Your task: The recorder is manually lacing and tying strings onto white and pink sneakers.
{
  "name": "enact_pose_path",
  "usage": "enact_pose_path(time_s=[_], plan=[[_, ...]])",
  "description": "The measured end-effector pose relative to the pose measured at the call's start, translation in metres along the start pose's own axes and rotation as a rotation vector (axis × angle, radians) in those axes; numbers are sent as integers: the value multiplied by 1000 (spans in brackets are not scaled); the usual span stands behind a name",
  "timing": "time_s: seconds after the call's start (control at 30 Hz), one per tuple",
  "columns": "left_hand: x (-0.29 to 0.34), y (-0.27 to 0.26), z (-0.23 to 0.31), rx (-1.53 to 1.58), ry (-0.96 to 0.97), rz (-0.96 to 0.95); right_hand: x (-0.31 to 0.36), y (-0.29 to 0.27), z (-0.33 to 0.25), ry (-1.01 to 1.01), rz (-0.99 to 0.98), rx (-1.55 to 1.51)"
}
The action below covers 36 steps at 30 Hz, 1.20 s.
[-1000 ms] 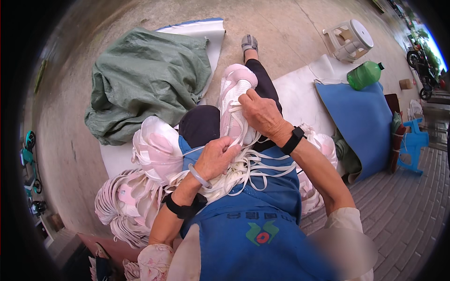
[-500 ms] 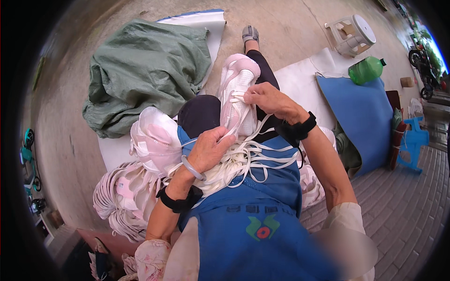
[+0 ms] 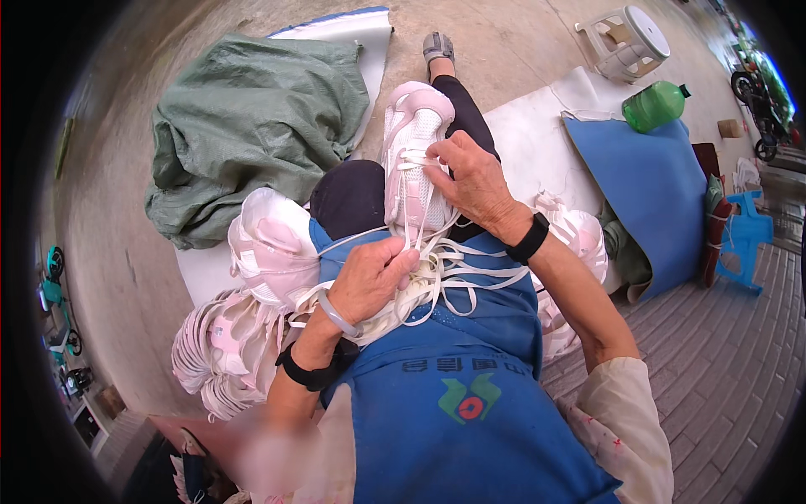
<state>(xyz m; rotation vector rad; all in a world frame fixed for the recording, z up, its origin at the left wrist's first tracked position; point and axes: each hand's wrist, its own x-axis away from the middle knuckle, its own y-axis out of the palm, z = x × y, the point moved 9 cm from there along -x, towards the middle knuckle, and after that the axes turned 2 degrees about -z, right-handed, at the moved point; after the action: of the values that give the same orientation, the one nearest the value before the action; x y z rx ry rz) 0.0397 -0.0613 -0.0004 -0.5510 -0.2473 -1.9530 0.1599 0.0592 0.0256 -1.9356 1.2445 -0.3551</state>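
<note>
A pink and white mesh shoe upper (image 3: 413, 126) lies lengthwise over my lap, with white lace threaded across part of its front. At its right edge my right hand (image 3: 477, 181) is closed in a pinch on the shoelace (image 3: 413, 158) by the eyelets. My left hand (image 3: 368, 277) is below the near end of the upper, thumb and fingers closed on lace strands. A loose bundle of white laces (image 3: 457, 273) spreads over my blue apron (image 3: 445, 361). The fingertips partly hide the exact strands held.
More pink and white uppers (image 3: 273, 248) are stacked at my left, and others (image 3: 579, 239) at my right. A green woven sheet (image 3: 252, 126) lies far left. To the right are a blue mat (image 3: 642, 202), a green bottle (image 3: 656, 107), a white stool (image 3: 630, 46) and a blue stool (image 3: 743, 239).
My left hand has drawn slightly nearer to me, away from the upper, with lace strands stretched between. My right hand has shifted a little and turned at the eyelets.
</note>
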Motion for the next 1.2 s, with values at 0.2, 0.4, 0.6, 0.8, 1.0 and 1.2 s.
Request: enact_pose_path(time_s=[0.2, 0.4, 0.6, 0.8, 1.0, 1.2], plan=[[4, 7, 7, 190, -121, -16, 11, 3, 4, 21, -65, -26], [-5, 26, 23, -160, 38, -44, 25, -8, 16, 384, -244, -327], [2, 41, 24, -207, 133, -85, 70, 25, -22, 458, -299, -582], [-2, 38, -14, 777, -245, -235, 79, 42, -24, 535, -452, -887], [-52, 31, -24, 1015, -167, -134, 68, 26, -45, 404, -397, -765], [-58, 20, -33, 1262, -25, -42, 66, -2, -30, 249, -353, -557]])
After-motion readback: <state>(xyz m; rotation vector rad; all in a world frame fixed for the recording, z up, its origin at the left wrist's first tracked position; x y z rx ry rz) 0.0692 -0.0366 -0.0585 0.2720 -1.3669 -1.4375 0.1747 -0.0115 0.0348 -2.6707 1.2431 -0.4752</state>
